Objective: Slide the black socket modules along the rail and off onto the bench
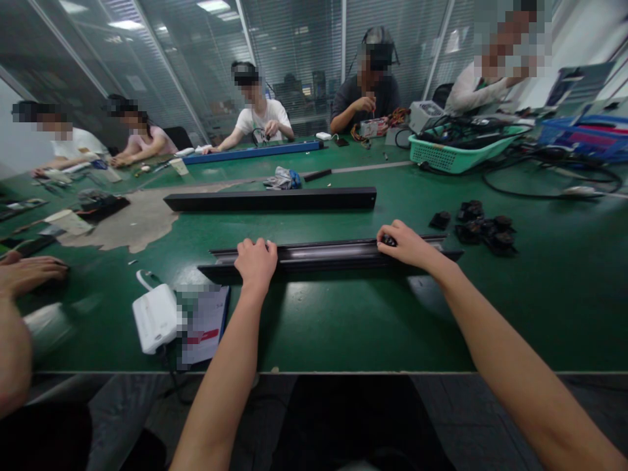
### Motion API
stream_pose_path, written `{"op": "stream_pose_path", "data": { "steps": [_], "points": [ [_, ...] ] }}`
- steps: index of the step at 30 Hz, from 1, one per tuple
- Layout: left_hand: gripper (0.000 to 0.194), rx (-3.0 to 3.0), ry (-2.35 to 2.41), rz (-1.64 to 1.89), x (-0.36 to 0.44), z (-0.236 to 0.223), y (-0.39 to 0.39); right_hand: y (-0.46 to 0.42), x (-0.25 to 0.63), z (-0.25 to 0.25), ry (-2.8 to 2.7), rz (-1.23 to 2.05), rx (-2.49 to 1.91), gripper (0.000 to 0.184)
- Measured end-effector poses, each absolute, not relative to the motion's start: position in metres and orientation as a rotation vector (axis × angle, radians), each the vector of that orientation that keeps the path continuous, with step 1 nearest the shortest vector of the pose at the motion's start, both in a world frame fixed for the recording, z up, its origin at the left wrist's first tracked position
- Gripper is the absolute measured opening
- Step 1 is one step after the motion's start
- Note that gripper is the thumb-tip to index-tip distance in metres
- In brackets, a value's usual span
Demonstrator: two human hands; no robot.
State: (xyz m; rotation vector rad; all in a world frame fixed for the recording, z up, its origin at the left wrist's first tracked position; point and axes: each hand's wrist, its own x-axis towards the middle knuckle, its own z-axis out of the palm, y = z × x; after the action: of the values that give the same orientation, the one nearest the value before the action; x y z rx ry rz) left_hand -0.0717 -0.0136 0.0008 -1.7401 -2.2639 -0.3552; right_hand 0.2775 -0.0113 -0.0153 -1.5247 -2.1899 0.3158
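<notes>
A long dark metal channel lies across the green table in front of me. My left hand is closed over its near left part, fingers curled on the top edge. My right hand grips the channel further right, fingers pinched round a small black part there. A second long black bar lies parallel just beyond. A cluster of small black parts sits to the right of my right hand.
A white box with a cable and a booklet lie near the front left. A co-worker's hand rests at far left. Other people work along the far side, near a blue bar and a green basket with cables.
</notes>
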Motion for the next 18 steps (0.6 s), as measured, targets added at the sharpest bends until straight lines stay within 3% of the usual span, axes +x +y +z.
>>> {"op": "stream_pose_path", "data": {
  "steps": [5, 18],
  "points": [
    [0.047, -1.743, -2.254, -0.357, -0.071, 0.001, -0.015, -0.016, 0.265, -0.021, -2.123, 0.115, -1.673, 0.025],
    [0.047, -1.737, -2.254, -0.356, -0.070, 0.002, -0.015, -0.026, 0.249, -0.013, -2.046, -0.047, -1.923, 0.020]
  ]
}}
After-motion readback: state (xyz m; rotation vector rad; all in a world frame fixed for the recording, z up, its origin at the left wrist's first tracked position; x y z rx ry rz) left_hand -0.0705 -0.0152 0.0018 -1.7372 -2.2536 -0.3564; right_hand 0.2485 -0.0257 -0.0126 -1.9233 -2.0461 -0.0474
